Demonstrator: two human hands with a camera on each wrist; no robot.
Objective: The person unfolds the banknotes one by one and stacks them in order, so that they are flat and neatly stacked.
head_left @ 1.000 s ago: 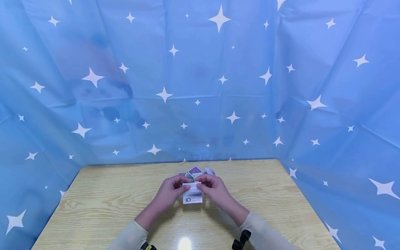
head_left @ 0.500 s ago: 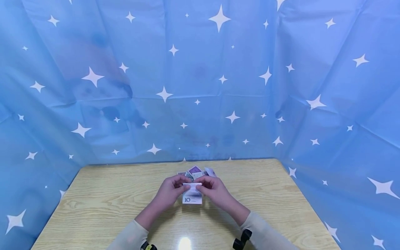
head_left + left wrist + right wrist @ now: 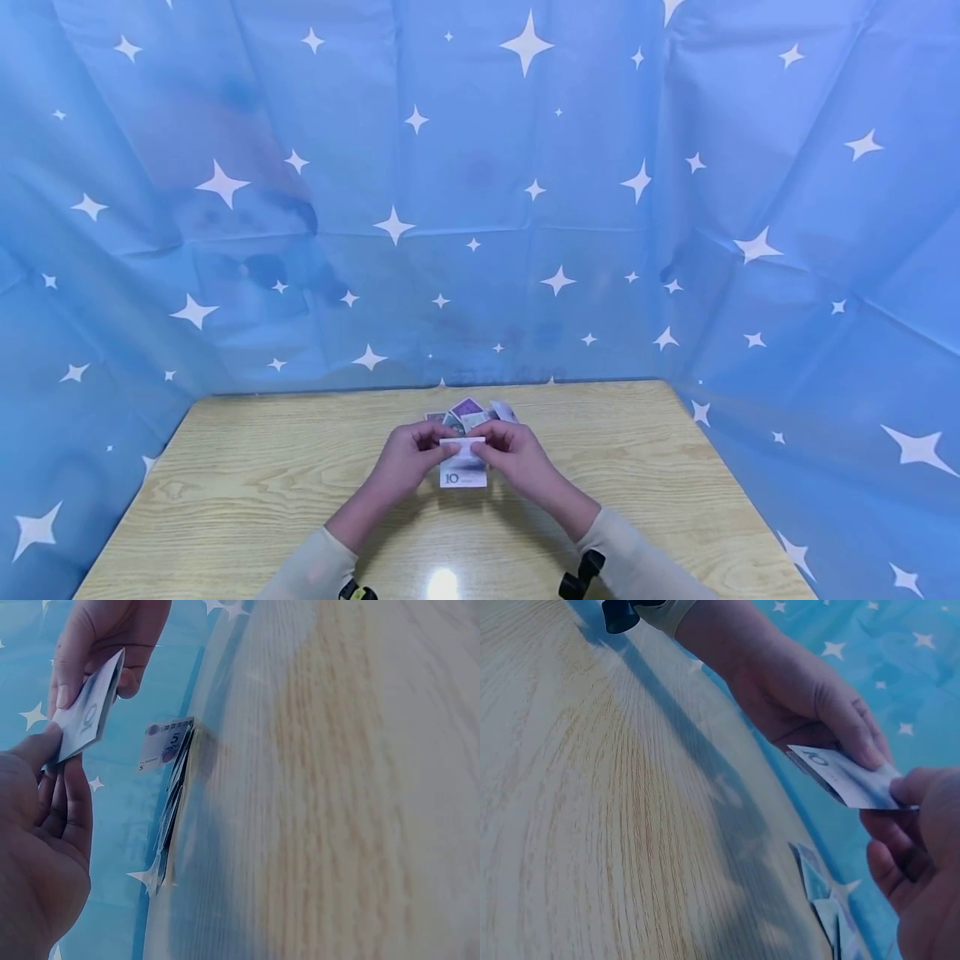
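Note:
A pale banknote marked 10 (image 3: 463, 473) is held above the table by both hands, its lower part hanging toward the near side. My left hand (image 3: 408, 457) pinches its upper left, thumb on the near face. At the upper right, my right hand (image 3: 516, 457) grips it the same way. From the side, the banknote (image 3: 88, 720) looks folded, with a gap between its layers. The right wrist view also shows the folded edge of the banknote (image 3: 847, 780). Just beyond the hands lies a loose pile of banknotes (image 3: 468, 407), partly hidden behind the fingers.
The wood-grain table (image 3: 262, 475) ends at a blue star-patterned curtain (image 3: 480, 192) behind and at both sides. One note marked 5 (image 3: 166, 746) sticks out from the pile. Dark devices sit at both wrists, such as the right wrist strap (image 3: 581, 575).
Both hands stay almost in place. The banknote tilts slightly between them, its lower edge shifting a little.

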